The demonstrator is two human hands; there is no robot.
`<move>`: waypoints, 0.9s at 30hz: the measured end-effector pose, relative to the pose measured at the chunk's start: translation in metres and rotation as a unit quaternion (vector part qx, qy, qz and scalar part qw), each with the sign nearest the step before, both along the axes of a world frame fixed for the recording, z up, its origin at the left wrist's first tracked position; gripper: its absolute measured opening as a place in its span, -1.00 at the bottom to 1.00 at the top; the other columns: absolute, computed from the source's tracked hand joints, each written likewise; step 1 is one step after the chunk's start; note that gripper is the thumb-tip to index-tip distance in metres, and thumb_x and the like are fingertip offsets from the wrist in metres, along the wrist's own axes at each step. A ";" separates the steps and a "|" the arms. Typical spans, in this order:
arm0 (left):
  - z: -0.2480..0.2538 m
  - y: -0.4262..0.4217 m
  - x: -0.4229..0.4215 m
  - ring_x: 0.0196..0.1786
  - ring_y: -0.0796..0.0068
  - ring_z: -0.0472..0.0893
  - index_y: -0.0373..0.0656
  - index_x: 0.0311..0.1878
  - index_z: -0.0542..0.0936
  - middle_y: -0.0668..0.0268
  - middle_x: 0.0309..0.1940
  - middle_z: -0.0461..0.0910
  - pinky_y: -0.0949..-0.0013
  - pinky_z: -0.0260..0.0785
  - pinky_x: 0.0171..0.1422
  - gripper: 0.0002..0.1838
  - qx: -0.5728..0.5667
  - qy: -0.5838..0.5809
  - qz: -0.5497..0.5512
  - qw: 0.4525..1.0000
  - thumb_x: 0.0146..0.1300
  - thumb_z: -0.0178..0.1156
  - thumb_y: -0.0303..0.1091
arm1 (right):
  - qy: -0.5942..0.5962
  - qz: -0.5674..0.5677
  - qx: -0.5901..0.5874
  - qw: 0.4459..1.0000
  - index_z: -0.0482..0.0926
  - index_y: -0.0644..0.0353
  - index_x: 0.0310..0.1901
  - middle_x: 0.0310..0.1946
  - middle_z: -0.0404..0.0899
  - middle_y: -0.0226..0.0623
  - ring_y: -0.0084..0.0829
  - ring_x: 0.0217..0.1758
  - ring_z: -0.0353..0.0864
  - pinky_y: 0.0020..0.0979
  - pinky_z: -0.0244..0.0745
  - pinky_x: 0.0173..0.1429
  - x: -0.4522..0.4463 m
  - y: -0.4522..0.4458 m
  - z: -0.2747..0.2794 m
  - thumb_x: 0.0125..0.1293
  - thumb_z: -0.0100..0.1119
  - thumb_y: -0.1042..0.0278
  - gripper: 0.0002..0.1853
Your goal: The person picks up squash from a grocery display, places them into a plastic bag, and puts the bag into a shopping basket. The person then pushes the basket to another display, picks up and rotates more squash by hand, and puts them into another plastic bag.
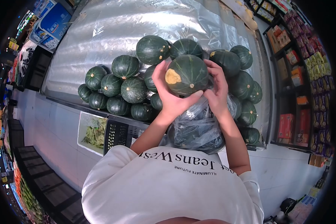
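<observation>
A round dark green pumpkin [192,72] with a yellow-orange patch is between my two hands. My left hand [171,89] cups its left and lower side, the thumb along the bottom. My right hand [217,86] holds the right side, fingers curved up around it. Just below, close to my body, a clear plastic bag [196,128] holds more dark green pumpkins. Other pumpkins [133,90] are piled to the left of my hands, and another group [241,85] lies to the right. Two more [153,49] sit just beyond the held one.
The pumpkins lie on a display table covered with silvery sheeting [108,28]. A white box of leafy greens [94,132] and a black crate [116,135] stand at its front left. Shelves of packaged goods [293,74] line the right side.
</observation>
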State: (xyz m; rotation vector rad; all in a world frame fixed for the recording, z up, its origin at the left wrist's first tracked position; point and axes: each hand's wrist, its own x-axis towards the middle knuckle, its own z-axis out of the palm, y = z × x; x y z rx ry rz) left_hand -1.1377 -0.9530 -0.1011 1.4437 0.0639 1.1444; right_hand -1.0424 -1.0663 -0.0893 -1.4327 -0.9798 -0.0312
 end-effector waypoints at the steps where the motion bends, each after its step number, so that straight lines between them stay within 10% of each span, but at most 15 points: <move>1: 0.000 0.000 -0.001 0.26 0.24 0.31 -0.21 0.36 0.01 0.12 0.20 0.18 0.19 0.20 0.34 0.10 -0.045 0.003 -0.024 0.999 -0.25 0.51 -0.34 | -0.010 0.008 0.009 1.000 0.46 0.31 -0.03 0.19 0.39 -0.03 -0.12 0.27 0.39 -0.23 0.25 0.34 0.000 -0.001 0.001 -0.17 0.09 0.55 -0.49; 15: 0.006 0.010 0.008 0.25 0.27 0.38 -0.17 0.42 0.05 0.11 0.21 0.31 0.21 0.28 0.29 -0.08 -0.225 -0.029 -0.176 0.958 0.20 0.10 0.26 | -0.153 0.040 0.038 0.987 0.40 0.16 0.15 0.28 0.28 -0.02 -0.02 0.39 0.23 -0.07 0.13 0.42 -0.002 -0.005 0.008 -0.15 0.23 0.54 -0.33; 22: -0.004 0.026 0.004 0.21 0.32 0.45 -0.22 0.31 0.27 0.16 0.16 0.44 0.23 0.33 0.26 -0.32 -0.337 0.030 -0.307 0.890 0.43 -0.32 0.19 | -0.166 0.045 0.003 0.985 0.32 0.14 0.28 0.36 0.15 -0.02 -0.04 0.39 0.20 -0.12 0.17 0.40 -0.006 -0.003 0.010 -0.12 0.32 0.47 -0.21; 27: 0.005 0.016 0.012 -0.06 0.23 0.60 -0.25 0.15 0.41 0.09 -0.05 0.57 0.19 0.47 0.01 -0.27 -0.383 0.034 -0.188 0.904 0.40 -0.39 0.25 | -0.147 0.026 0.032 0.988 0.28 0.16 0.29 0.34 0.17 -0.02 -0.06 0.37 0.23 -0.13 0.20 0.38 -0.005 0.002 0.002 -0.08 0.40 0.39 -0.19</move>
